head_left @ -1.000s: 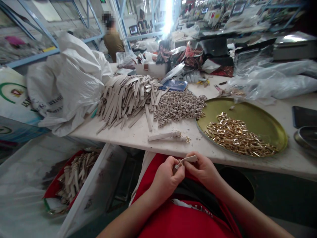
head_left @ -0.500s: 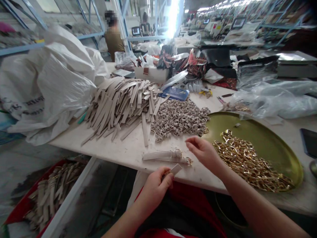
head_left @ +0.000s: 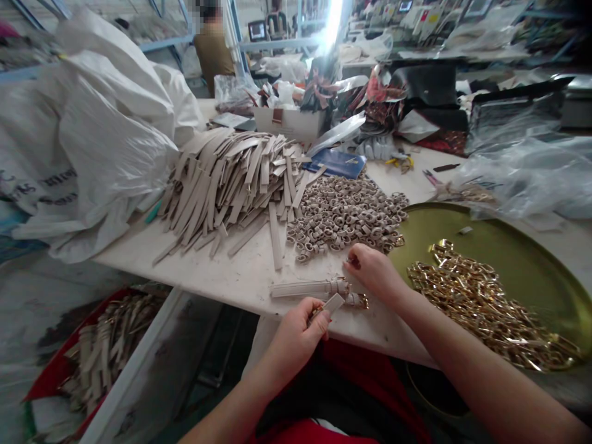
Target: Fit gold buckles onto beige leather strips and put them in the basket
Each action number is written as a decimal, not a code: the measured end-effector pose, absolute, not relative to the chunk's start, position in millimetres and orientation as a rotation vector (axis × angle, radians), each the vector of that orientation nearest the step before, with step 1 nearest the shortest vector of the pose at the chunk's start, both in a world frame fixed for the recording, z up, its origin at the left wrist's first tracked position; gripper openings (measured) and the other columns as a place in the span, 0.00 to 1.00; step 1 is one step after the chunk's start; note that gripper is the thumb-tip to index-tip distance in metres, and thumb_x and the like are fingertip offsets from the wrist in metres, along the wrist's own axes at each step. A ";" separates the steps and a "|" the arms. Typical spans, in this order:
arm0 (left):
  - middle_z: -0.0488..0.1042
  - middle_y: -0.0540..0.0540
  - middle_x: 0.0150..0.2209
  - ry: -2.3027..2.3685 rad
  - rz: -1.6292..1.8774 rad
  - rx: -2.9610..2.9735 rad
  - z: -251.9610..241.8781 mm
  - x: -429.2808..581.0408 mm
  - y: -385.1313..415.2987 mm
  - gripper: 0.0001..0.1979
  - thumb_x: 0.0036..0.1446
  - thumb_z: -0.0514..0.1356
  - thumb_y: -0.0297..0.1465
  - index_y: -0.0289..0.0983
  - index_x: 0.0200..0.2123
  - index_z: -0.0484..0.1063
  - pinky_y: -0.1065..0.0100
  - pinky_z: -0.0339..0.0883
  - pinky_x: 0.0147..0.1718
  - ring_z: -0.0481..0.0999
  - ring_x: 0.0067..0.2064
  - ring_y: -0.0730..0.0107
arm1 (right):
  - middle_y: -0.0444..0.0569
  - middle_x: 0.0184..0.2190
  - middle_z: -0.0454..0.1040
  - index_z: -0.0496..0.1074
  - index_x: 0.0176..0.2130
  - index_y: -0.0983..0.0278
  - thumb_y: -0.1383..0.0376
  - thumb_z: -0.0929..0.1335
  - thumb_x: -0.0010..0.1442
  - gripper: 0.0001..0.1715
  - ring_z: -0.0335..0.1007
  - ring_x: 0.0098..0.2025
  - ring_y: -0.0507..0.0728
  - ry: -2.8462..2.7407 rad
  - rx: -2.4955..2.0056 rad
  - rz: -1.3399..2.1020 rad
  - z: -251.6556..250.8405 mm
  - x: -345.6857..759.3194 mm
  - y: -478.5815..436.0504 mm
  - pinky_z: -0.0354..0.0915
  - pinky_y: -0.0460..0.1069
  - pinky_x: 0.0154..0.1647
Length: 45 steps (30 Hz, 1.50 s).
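Beige strap (head_left: 333, 303) — inside left hand (head_left: 300, 330)

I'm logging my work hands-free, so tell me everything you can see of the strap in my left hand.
The strap is a narrow, flat, pale greyish-beige strip that looks like leather or imitation leather. Its free end juts past the fingers, slanting up and to the right in the picture. The left hand pinches it between thumb and fingers, which hide the rest, so its full length is unclear. It is near the front edge of the table, close to similar straps; I can't tell whether they touch.
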State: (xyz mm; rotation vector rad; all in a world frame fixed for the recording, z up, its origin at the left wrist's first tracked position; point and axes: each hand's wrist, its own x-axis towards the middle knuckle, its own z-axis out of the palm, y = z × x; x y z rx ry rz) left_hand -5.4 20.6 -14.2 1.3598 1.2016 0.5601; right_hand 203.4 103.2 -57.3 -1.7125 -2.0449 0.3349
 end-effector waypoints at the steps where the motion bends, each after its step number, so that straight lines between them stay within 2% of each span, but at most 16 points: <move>1: 0.66 0.53 0.22 1.205 0.570 1.371 -12.2 -5.6 18.7 0.09 0.58 0.51 0.35 0.36 0.31 0.65 0.72 0.56 0.29 0.65 0.27 0.74 | 0.46 0.25 0.66 0.63 0.28 0.62 0.68 0.65 0.52 0.02 0.62 0.28 0.55 -1.973 -1.691 0.401 -56.1 203.8 102.1 0.57 0.49 0.30; 4: 0.65 0.53 0.23 1.224 0.642 1.430 -5.3 -7.1 12.9 0.09 0.58 0.51 0.35 0.36 0.31 0.65 0.72 0.56 0.28 0.64 0.27 0.74 | 0.43 0.22 0.64 0.65 0.30 0.62 0.61 0.67 0.52 0.07 0.59 0.24 0.53 -1.702 -1.563 0.712 -44.4 200.9 93.3 0.56 0.48 0.26; 8: 0.63 0.53 0.24 1.241 0.766 1.501 4.8 -6.3 4.4 0.11 0.58 0.51 0.37 0.36 0.33 0.65 0.73 0.55 0.27 0.62 0.27 0.75 | 0.38 0.16 0.61 0.63 0.23 0.62 0.50 0.71 0.45 0.21 0.55 0.19 0.49 -1.386 -1.356 1.279 -16.2 185.7 60.7 0.53 0.46 0.21; 11: 0.62 0.53 0.23 1.251 0.807 1.537 10.1 -2.6 -4.2 0.13 0.58 0.51 0.40 0.36 0.32 0.65 0.73 0.53 0.25 0.61 0.25 0.75 | 0.39 0.15 0.63 0.63 0.20 0.63 0.46 0.72 0.41 0.25 0.55 0.17 0.48 -1.221 -1.228 1.516 -0.9 172.4 29.4 0.53 0.46 0.20; 16: 0.61 0.54 0.21 1.357 0.739 1.700 10.1 0.9 -21.8 0.12 0.57 0.51 0.39 0.36 0.30 0.67 0.73 0.50 0.24 0.58 0.23 0.77 | 0.39 0.14 0.63 0.63 0.21 0.63 0.46 0.71 0.45 0.25 0.53 0.16 0.47 -1.140 -1.186 1.493 4.2 161.0 -6.5 0.51 0.45 0.18; 19: 0.63 0.54 0.22 1.396 0.729 1.769 8.2 -1.0 -30.5 0.13 0.58 0.50 0.37 0.36 0.29 0.68 0.73 0.50 0.25 0.60 0.24 0.76 | 0.40 0.17 0.64 0.65 0.22 0.63 0.47 0.69 0.49 0.23 0.57 0.19 0.48 -1.185 -1.207 1.448 2.5 159.2 -19.1 0.56 0.45 0.22; 25: 0.57 0.54 0.20 1.214 0.583 1.806 11.5 -12.0 -36.2 0.13 0.57 0.49 0.34 0.36 0.23 0.64 0.73 0.48 0.23 0.57 0.23 0.77 | 0.40 0.20 0.64 0.65 0.29 0.62 0.50 0.68 0.52 0.18 0.58 0.22 0.50 -1.322 -1.205 1.241 -10.2 159.9 -36.8 0.57 0.46 0.23; 29: 0.58 0.54 0.20 1.112 0.502 1.795 13.2 -14.8 -35.4 0.12 0.57 0.49 0.33 0.35 0.24 0.65 0.73 0.49 0.23 0.57 0.24 0.77 | 0.38 0.18 0.63 0.67 0.35 0.62 0.49 0.68 0.51 0.21 0.57 0.20 0.50 -1.340 -1.180 1.388 -13.0 160.6 -41.6 0.56 0.46 0.22; 35: 0.62 0.53 0.22 1.123 0.571 1.668 6.2 -4.9 -37.3 0.13 0.58 0.49 0.36 0.34 0.28 0.67 0.74 0.53 0.24 0.60 0.24 0.76 | 0.37 0.16 0.62 0.64 0.30 0.63 0.48 0.67 0.53 0.21 0.54 0.19 0.48 -1.205 -1.143 1.584 -17.5 158.5 -45.8 0.52 0.45 0.22; 39: 0.69 0.52 0.27 1.122 0.582 1.535 -1.8 -8.1 -36.0 0.11 0.56 0.54 0.36 0.35 0.38 0.65 0.74 0.57 0.26 0.66 0.27 0.75 | 0.38 0.16 0.62 0.64 0.29 0.63 0.49 0.66 0.55 0.20 0.54 0.19 0.47 -1.087 -1.176 1.510 -23.3 157.3 -45.5 0.53 0.45 0.22; 45: 0.69 0.51 0.24 1.263 0.635 1.366 -16.9 -11.6 -28.5 0.09 0.54 0.56 0.36 0.35 0.31 0.62 0.74 0.58 0.25 0.67 0.25 0.75 | 0.37 0.16 0.61 0.62 0.27 0.63 0.48 0.68 0.50 0.22 0.53 0.18 0.47 -1.020 -1.246 1.454 -31.2 141.1 -43.9 0.52 0.44 0.19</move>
